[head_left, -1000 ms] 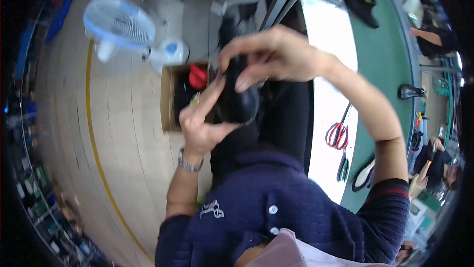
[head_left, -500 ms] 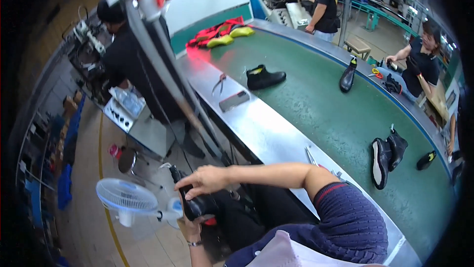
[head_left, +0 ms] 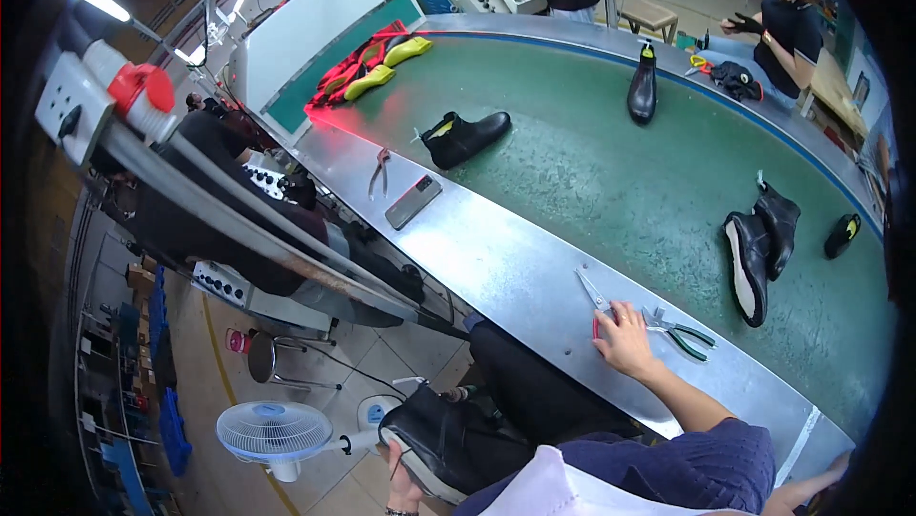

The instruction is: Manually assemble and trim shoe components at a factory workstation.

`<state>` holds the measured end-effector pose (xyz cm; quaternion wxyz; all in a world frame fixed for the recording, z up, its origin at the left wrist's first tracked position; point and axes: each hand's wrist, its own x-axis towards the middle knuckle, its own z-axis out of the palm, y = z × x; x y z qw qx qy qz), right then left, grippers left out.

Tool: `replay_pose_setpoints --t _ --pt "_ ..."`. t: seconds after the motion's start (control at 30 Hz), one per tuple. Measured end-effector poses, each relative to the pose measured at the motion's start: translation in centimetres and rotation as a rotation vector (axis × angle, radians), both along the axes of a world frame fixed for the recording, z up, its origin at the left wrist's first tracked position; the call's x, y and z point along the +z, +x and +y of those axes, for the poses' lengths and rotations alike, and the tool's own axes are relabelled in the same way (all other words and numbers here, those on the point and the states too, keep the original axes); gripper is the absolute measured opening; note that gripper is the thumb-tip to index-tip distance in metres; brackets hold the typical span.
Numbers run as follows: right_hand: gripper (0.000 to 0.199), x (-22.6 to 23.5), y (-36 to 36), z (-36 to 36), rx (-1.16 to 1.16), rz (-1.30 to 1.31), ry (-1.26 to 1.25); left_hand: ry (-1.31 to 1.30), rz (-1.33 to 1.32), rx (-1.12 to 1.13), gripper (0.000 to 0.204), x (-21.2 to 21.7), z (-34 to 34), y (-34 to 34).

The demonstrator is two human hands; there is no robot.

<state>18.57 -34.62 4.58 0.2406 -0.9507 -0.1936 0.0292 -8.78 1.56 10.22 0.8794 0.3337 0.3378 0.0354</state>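
My left hand (head_left: 405, 480) grips a black ankle boot (head_left: 431, 435) with a pale sole, low over my lap. Its fingers are at the sole edge, and part of the boot blends into my dark trousers. At the conveyor's metal ledge (head_left: 515, 247), my right hand (head_left: 625, 339) closes over the red handle of a pair of scissors (head_left: 593, 289). The scissor blades point away from me and lie on the ledge. Right beside that hand are green-handled pliers (head_left: 689, 336), apparently with another metal tool partly under them.
Black boots stand on the green belt (head_left: 572, 172): a single boot (head_left: 468, 139), another farther back (head_left: 642, 91), and a leaning pair (head_left: 763, 244). A phone (head_left: 413, 202) and red pliers (head_left: 379, 174) lie on the ledge. A fan (head_left: 275, 432) stands left; co-workers sit across the belt.
My right hand has left the boot and moved right to the scissors on the ledge. The boot has turned in my left hand, sole edge now showing. The view has shifted.
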Motion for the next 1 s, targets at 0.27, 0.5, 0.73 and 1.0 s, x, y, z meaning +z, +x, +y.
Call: replay_pose_setpoints --t 0.27,0.5,0.73,1.0 --pt "0.060 -0.9 -0.7 -0.1 -0.022 -0.049 -0.021 -0.037 0.109 -0.100 0.070 -0.7 0.2 2.8" --pt "0.059 -0.5 -1.0 -0.7 0.015 -0.010 -0.017 -0.092 0.252 -0.086 0.058 2.1 -0.6 4.7" --pt "0.061 -2.4 -0.2 -0.6 0.079 0.081 0.139 0.018 0.293 -0.067 0.060 3.0 -0.6 6.3" --pt "0.052 1.1 1.1 0.8 0.093 0.105 0.101 -0.014 0.280 -0.100 0.054 4.1 -1.1 8.7"
